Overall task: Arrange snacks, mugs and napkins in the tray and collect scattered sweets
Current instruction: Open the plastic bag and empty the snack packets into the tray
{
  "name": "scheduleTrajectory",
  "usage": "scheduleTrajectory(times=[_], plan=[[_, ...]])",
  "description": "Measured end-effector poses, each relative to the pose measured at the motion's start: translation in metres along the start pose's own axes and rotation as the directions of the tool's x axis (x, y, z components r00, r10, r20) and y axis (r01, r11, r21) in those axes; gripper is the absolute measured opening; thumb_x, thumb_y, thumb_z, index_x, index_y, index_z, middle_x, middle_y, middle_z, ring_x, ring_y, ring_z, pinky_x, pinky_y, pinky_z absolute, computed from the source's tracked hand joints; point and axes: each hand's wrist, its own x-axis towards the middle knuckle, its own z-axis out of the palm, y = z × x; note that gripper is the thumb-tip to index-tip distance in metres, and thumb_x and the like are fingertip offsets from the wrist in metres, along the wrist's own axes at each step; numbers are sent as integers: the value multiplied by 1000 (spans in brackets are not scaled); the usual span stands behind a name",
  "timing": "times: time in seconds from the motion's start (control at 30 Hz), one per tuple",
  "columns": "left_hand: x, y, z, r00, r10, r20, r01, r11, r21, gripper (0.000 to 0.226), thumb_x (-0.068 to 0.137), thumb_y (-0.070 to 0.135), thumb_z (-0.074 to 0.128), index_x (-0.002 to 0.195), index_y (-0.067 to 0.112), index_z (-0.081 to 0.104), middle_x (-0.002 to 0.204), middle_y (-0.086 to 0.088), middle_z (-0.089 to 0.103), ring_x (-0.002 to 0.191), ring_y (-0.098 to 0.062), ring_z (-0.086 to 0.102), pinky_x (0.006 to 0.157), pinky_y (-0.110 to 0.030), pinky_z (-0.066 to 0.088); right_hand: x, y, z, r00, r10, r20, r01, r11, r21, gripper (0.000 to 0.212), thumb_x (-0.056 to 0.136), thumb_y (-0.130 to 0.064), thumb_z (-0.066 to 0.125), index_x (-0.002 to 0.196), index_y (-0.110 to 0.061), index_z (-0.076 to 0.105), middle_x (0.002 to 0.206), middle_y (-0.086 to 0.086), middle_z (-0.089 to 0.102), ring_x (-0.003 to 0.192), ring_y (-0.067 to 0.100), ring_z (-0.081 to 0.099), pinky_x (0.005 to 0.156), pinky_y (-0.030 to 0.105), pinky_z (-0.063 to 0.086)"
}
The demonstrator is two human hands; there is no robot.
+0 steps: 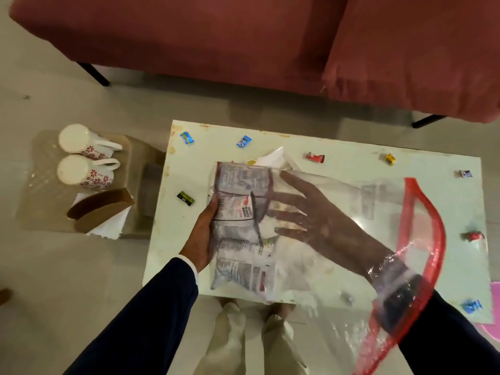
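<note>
A clear plastic bag with a red zip rim (430, 220) lies over the white table (351, 163). Several snack packets (240, 226) are stacked at its closed end. My left hand (201, 236) grips the bag's closed end and the packets from outside. My right hand (305, 209) is inside the bag up to the wrist, fingers spread, touching the packets. Wrapped sweets lie scattered on the table: a blue one (187, 137), another blue (244, 142), a red one (315, 157), a yellow one (390, 158), a green one (185, 198). Two white flowered mugs (84, 161) stand upside down on a clear tray (38, 201) at left.
A brown napkin holder (100, 209) with white napkins sits on the tray beside the mugs. More sweets lie along the table's right edge (474, 236). A red sofa (216, 36) stands behind the table. My legs are below the table's near edge.
</note>
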Motion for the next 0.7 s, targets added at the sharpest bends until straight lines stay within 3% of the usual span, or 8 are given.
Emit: scheduleTrajectory(times=[0.1,0.2,0.33,0.47,0.5,0.53,0.6,0.7], plan=[[1,-7,1,1000,5,11,-5,1000,-9,64,92,57,57,140,15,62,134,-16,68,121,-34,66,96,-47,57,13,-1,12,989,-112,-99,85,967,-242,42,99,-23,59,140,-13,56,152,-1,47,142,19,44,116,54,37],[0,-14,1,1000,-7,1,7,1000,11,48,94,51,56,120,17,77,117,-14,76,99,-28,76,79,-41,63,29,7,12,933,-260,-250,77,821,-566,34,94,16,51,128,14,56,136,32,51,137,40,43,113,59,35],[-7,-22,-3,993,-121,8,121,993,-1,44,94,50,57,106,16,82,106,-12,79,88,-26,77,73,-38,64,50,2,11,958,-231,-172,41,701,-712,52,94,-12,62,142,5,48,147,37,40,135,40,42,110,26,38],[-14,-22,-15,974,-202,104,203,979,7,58,90,59,63,128,16,73,128,-14,72,109,-28,72,92,-40,59,37,31,14,977,-206,45,58,57,-997,53,100,-27,49,150,-40,38,165,-3,20,152,25,18,118,44,23],[-15,-22,-16,966,-223,134,221,975,25,62,89,62,64,132,17,69,134,-14,68,116,-29,69,98,-41,56,36,38,17,939,-342,40,93,139,-986,52,95,-22,55,146,-31,50,160,3,35,147,30,30,114,49,29],[-15,-23,-17,958,-245,149,241,969,50,68,87,65,66,135,17,67,137,-15,66,120,-30,67,101,-42,54,39,38,20,907,-408,-103,90,427,-900,54,88,-10,60,142,-15,56,152,15,46,140,38,39,112,54,31],[-14,-24,-18,956,-265,126,250,960,122,73,83,67,69,136,16,66,137,-16,65,122,-33,65,105,-45,50,40,38,22,899,-320,-298,41,741,-671,57,79,17,64,134,11,52,139,33,51,131,49,46,118,57,23],[-8,-25,-22,981,-189,37,178,962,205,64,90,59,65,129,9,69,130,-19,68,114,-36,66,103,-46,49,43,21,13,943,-226,-243,-34,661,-749,27,79,7,78,105,8,73,122,21,69,126,39,57,108,57,40]])
